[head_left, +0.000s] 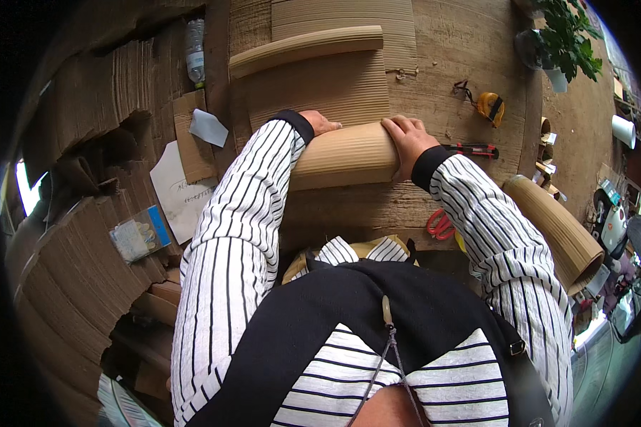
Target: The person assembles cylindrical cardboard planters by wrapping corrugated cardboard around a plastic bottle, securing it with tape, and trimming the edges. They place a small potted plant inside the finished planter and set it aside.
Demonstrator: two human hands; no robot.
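A sheet of ribbed corrugated cardboard (pixel 349 153) lies across the wooden table in front of me, its near side curled over into a rounded roll and its far edge bent up. My left hand (pixel 319 122) holds the left part of the curl, with its fingers pointing right; the sleeve hides some of this hand. At the right end, my right hand (pixel 410 146) has its fingers wrapped over the curl's edge. Just beside my right wrist lies a red and black utility knife (pixel 471 150). Red-handled scissors (pixel 440 225) sit nearer to me.
Another corrugated sheet (pixel 335 13) lies beyond. A yellow tape measure (pixel 490 108) and a potted plant (pixel 570 43) are at the right, with a finished-looking cardboard tube (pixel 555 231) nearer. Stacked cardboard (pixel 71 263) and a plastic bottle (pixel 196 53) stand on the left.
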